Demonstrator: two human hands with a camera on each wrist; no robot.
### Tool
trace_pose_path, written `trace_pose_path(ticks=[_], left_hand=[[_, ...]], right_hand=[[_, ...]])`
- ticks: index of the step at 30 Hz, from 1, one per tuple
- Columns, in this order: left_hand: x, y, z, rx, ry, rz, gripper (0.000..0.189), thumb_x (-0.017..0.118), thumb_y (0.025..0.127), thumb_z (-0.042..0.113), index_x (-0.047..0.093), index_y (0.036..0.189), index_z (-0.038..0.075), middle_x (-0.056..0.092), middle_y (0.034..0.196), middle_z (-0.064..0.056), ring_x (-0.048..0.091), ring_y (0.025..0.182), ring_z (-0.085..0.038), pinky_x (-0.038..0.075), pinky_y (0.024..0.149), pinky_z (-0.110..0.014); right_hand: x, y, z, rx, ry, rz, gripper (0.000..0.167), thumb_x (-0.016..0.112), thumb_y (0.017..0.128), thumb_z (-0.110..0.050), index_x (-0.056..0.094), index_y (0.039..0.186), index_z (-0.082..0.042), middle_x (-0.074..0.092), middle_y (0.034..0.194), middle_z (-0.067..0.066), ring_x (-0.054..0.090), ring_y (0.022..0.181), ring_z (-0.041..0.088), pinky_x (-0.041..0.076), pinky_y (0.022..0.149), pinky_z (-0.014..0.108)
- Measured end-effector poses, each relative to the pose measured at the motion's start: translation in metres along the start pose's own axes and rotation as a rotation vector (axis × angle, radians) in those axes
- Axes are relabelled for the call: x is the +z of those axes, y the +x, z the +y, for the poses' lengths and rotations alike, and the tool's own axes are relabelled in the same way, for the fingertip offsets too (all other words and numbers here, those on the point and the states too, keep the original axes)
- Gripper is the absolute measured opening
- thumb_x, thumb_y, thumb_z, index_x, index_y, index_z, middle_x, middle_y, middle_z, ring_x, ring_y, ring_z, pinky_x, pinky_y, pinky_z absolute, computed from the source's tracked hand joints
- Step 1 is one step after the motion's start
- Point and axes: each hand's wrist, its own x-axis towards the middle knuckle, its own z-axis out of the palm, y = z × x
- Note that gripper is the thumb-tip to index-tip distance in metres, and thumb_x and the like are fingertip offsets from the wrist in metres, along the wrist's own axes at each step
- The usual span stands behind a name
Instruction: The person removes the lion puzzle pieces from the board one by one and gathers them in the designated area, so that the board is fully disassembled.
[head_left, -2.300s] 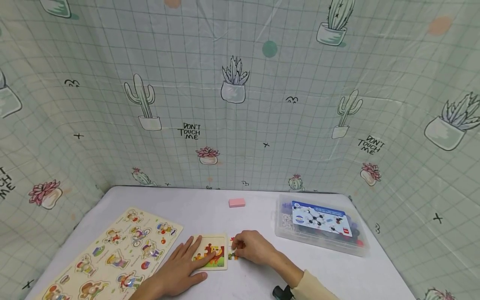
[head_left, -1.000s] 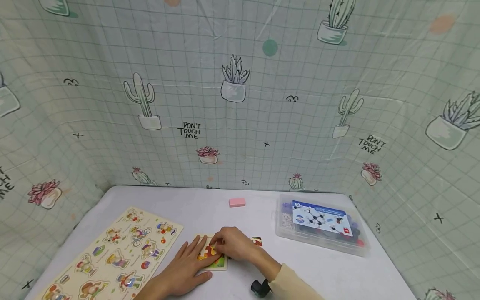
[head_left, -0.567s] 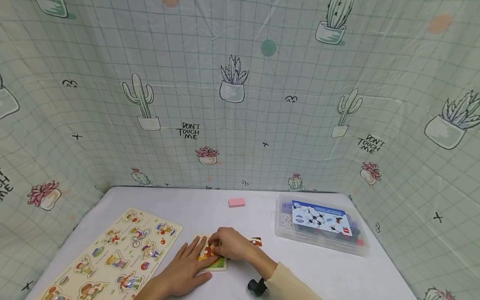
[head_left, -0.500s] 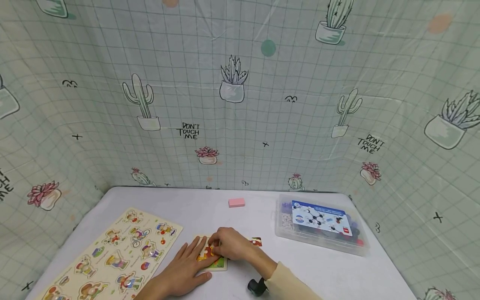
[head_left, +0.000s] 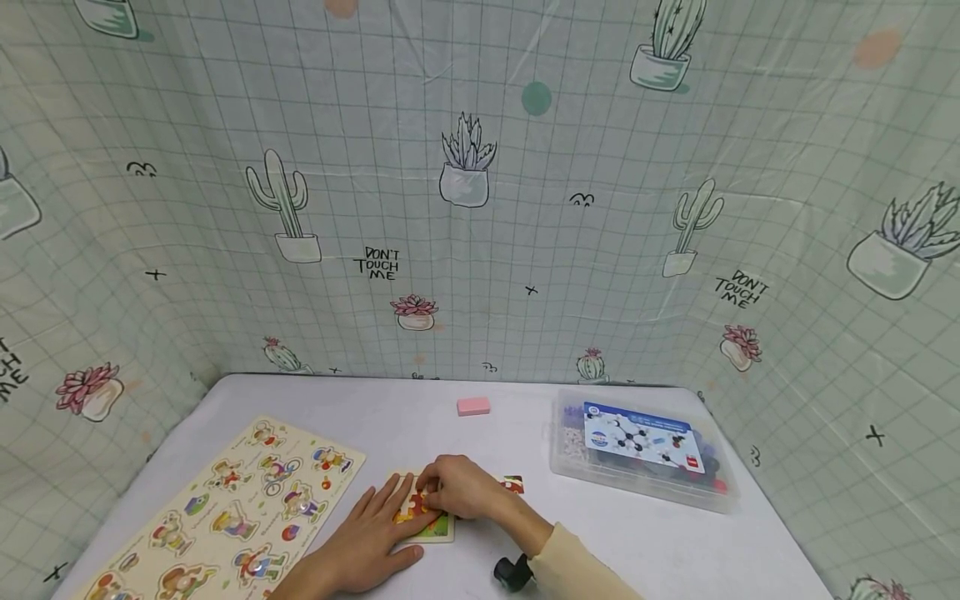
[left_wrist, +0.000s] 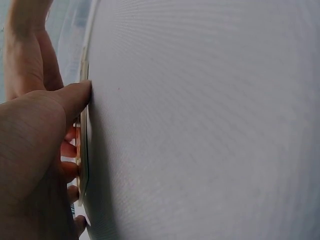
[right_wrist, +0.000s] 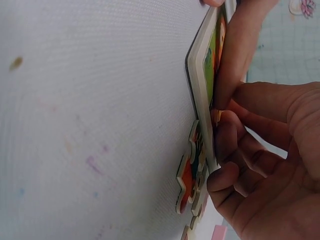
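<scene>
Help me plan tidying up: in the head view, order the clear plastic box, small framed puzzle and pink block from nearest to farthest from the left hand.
1. Small framed puzzle: nearest, partly covered by the left hand.
2. Pink block: ahead and to the right.
3. Clear plastic box: farthest, well off to the right.

Worktop [head_left: 405,408]: cloth, matt, fine-woven. Puzzle tray [right_wrist: 197,67]: wood, smooth. Board [head_left: 266,504], 8 o'clock: wood, smooth. Box [head_left: 630,477], 4 o'clock: clear plastic, glossy; label [head_left: 645,437], paper. Curtain [head_left: 480,250], 12 o'clock: cloth, creased, faint sheen.
</scene>
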Motion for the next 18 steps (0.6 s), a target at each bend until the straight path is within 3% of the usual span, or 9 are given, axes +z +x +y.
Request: trace_pose_path(ticks=[18], left_hand=[[-0.0003, -0.0003, -0.0003, 0.015, 0.015, 0.011, 0.051, 0.048, 0.102, 0.053, 0.053, 0.148, 0.031, 0.014, 0.167, -0.019, 0.009, 0.153, -0.043, 0.013, 0.115, -0.07]], right_hand=[[-0.0027, -0.0014, -0.0036, 0.02, 0.047, -0.011, 0.015, 0.075, 0.09, -0.015, 0.076, 0.105, -0.014, 0.058, 0.078, -0.013, 0.052, 0.07, 0.001, 0.045, 0.067, 0.019]])
